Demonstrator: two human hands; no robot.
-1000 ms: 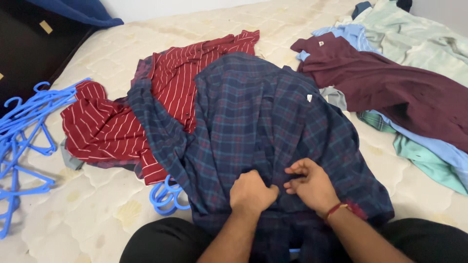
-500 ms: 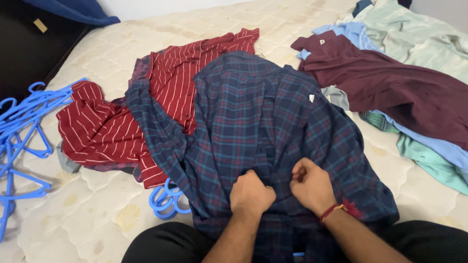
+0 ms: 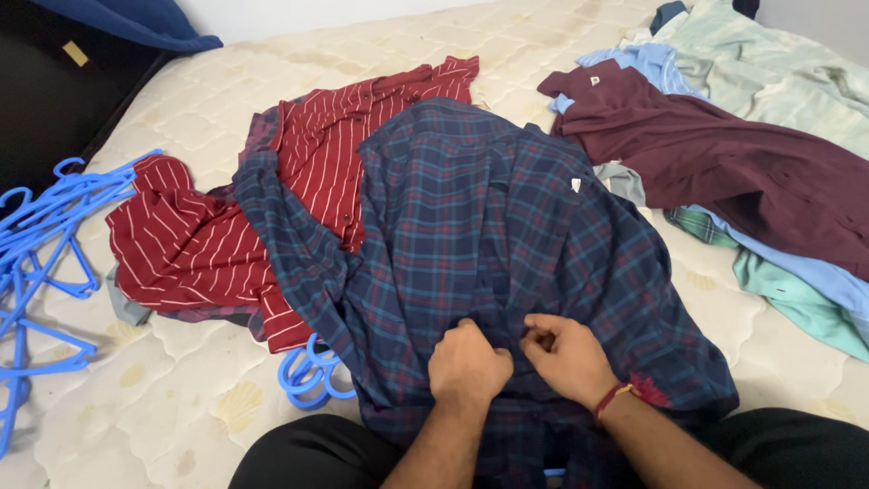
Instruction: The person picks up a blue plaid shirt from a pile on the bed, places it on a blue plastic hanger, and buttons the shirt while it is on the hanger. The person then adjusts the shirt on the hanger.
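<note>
Hands pinching the front of a navy plaid shirt (image 3: 507,235) spread mid-mattress.

Left hand (image 3: 468,364) is fisted on the cloth and right hand (image 3: 566,355) curls its fingertips onto the same fold; what they pinch is hidden. A blue hanger (image 3: 308,373) peeks from under the hem. Bare mattress (image 3: 172,407) lies open toward the near-left corner, more hangers (image 3: 41,244) crowding the left edge.

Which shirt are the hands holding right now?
The dark blue plaid shirt, spread out in the middle. Both the left hand and right hand pinch its front. The red striped shirt and maroon shirt lie untouched beside it.
</note>
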